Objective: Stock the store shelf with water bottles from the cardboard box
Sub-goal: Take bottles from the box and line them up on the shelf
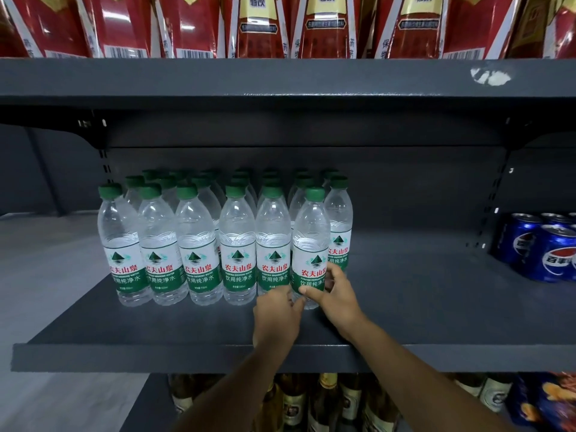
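Both bare forearms reach up from the bottom edge toward the dark grey metal shelf (pixel 405 307). On it, the right hand (pixel 338 296) grasps the low part of a clear plastic water bottle with a green cap and green-and-white label (pixel 310 244), thumb across the front and fingers curled round its right side. The left hand (pixel 276 316) lies just beside it, fingertips touching the bottle's base on the left; whether those fingers grip or only rest there cannot be told. This bottle stands upright at the right end of the front row. Left of it, five matching water bottles (pixel 199 244) stand shoulder to shoulder, with more rows of green caps behind them. Well apart on the right sit blue soda cans (pixel 542 251). Above, on the upper shelf, red foil packets (pixel 258 26) stand in a row. Below the shelf edge, glass bottles with pale labels (pixel 321 403) show.
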